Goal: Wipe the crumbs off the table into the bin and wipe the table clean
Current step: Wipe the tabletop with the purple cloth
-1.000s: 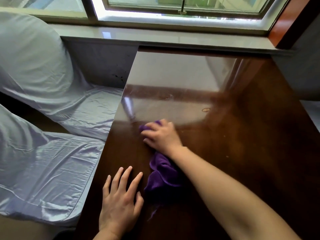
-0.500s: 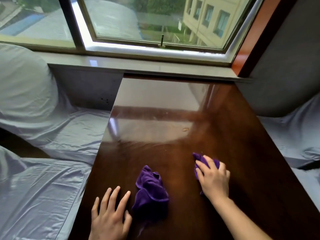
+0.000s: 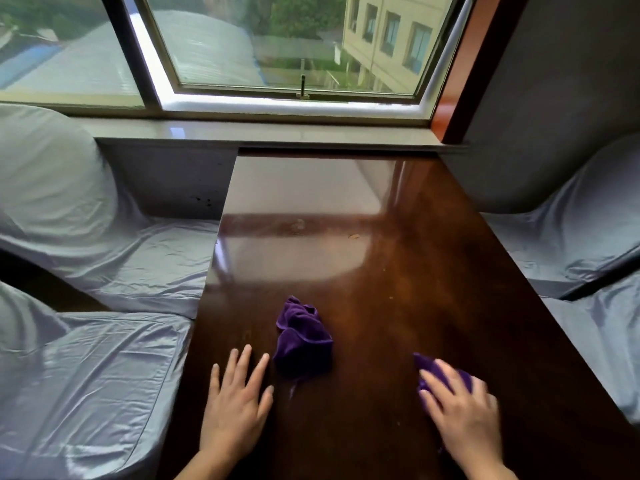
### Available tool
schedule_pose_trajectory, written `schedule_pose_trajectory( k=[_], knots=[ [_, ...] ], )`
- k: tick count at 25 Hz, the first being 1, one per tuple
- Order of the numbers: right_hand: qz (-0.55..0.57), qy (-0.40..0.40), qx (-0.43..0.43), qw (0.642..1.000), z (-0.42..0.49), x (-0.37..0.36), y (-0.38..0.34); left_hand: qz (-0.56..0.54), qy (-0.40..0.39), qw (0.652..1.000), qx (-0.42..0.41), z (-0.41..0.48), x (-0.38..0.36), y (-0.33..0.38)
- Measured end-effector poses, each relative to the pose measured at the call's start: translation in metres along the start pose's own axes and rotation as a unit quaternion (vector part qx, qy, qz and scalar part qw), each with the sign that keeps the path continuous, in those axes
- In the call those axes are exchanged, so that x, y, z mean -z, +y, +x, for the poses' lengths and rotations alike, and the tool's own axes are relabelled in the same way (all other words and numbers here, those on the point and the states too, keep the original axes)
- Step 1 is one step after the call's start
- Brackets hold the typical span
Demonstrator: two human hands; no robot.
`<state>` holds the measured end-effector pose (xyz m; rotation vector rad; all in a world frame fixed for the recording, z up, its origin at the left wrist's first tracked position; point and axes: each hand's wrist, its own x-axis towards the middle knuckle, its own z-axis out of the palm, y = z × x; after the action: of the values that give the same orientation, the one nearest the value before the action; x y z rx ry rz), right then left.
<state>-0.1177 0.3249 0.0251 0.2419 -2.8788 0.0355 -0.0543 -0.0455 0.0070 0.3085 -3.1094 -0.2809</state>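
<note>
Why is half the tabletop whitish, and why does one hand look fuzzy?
Head view: daylight from the window reflects off the glossy table as pale glare on its far half; same view, the right hand and the purple cloth under it are motion-blurred, the left hand sharp.

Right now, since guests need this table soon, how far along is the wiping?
Partway at most. Done: nothing clearly. In hand: the right hand presses a cloth on the near right of the table; the left hand lies flat. Left: a crumb and a smudge on the far half. A spare cloth sits bunched mid-table.
</note>
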Motion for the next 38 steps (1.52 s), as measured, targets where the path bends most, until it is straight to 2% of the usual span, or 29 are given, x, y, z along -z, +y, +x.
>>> schedule_pose_trajectory(
  k=[2, 4, 8, 10, 12, 14, 16, 18, 19, 20, 23, 24, 25, 26, 28, 29, 30, 32, 35, 38],
  knots=[
    [0.014, -0.018, -0.088, 0.996, -0.019, 0.001, -0.009, -0.015, 0.01, 1.0, -0.023, -0.031, -0.006, 0.001],
    [0.053, -0.031, -0.088, 0.994, -0.043, 0.001, -0.038, -0.016, 0.028, 0.998, -0.045, -0.061, -0.014, 0.007],
    [0.101, -0.019, 0.079, 0.992, -0.096, 0.003, -0.096, 0.0, 0.008, 0.998, -0.068, -0.096, -0.02, 0.022],
    [0.084, 0.003, 0.165, 0.983, -0.111, 0.005, -0.092, 0.009, -0.016, 0.996, -0.084, -0.103, -0.018, 0.031],
    [0.043, 0.016, 0.193, 0.98, -0.113, 0.012, -0.066, 0.017, -0.035, 0.996, -0.085, -0.108, -0.015, 0.037],
    [0.007, -0.01, 0.115, 0.993, -0.109, 0.023, -0.031, 0.028, -0.05, 0.995, -0.083, -0.113, -0.011, 0.04],
    [-0.004, -0.043, -0.046, 0.998, -0.107, 0.032, -0.002, 0.036, -0.062, 0.995, -0.074, -0.113, -0.008, 0.042],
    [0.005, -0.066, -0.204, 0.977, -0.109, 0.031, 0.001, 0.035, -0.077, 0.995, -0.058, -0.112, -0.007, 0.048],
    [0.01, -0.073, -0.233, 0.97, -0.111, 0.031, -0.006, 0.033, -0.082, 0.995, -0.052, -0.111, -0.008, 0.052],
    [0.018, -0.065, -0.21, 0.975, -0.113, 0.028, -0.015, 0.032, -0.085, 0.995, -0.047, -0.111, -0.009, 0.055],
    [-0.007, -0.058, 0.021, 0.998, -0.128, 0.017, -0.017, 0.032, -0.077, 0.996, -0.044, -0.113, -0.012, 0.054],
    [-0.02, -0.054, 0.061, 0.996, -0.123, 0.018, 0.001, 0.031, -0.072, 0.996, -0.046, -0.114, -0.013, 0.052],
    [-0.023, -0.053, 0.038, 0.998, -0.115, 0.02, 0.023, 0.029, -0.067, 0.996, -0.048, -0.115, -0.014, 0.05],
    [-0.026, -0.05, -0.031, 0.998, -0.106, 0.022, 0.046, 0.027, -0.065, 0.996, -0.05, -0.116, -0.013, 0.049],
    [-0.004, -0.069, -0.204, 0.977, -0.094, 0.026, 0.08, 0.022, -0.061, 0.997, -0.051, -0.116, -0.012, 0.047],
    [-0.001, -0.082, -0.247, 0.966, -0.092, 0.024, 0.085, 0.022, -0.061, 0.997, -0.049, -0.116, -0.011, 0.045],
    [-0.008, -0.079, -0.254, 0.964, -0.091, 0.023, 0.08, 0.023, -0.066, 0.996, -0.047, -0.117, -0.01, 0.044],
    [-0.002, -0.04, -0.197, 0.98, -0.098, 0.022, 0.047, 0.024, -0.08, 0.996, -0.039, -0.117, -0.007, 0.04],
    [0.059, -0.053, -0.047, 0.996, -0.133, 0.024, -0.033, 0.029, -0.086, 0.996, -0.025, -0.123, -0.006, 0.026],
    [0.111, -0.072, 0.043, 0.99, -0.153, 0.022, -0.101, 0.025, -0.076, 0.997, 0.014, -0.126, -0.002, 0.007]
  ],
)
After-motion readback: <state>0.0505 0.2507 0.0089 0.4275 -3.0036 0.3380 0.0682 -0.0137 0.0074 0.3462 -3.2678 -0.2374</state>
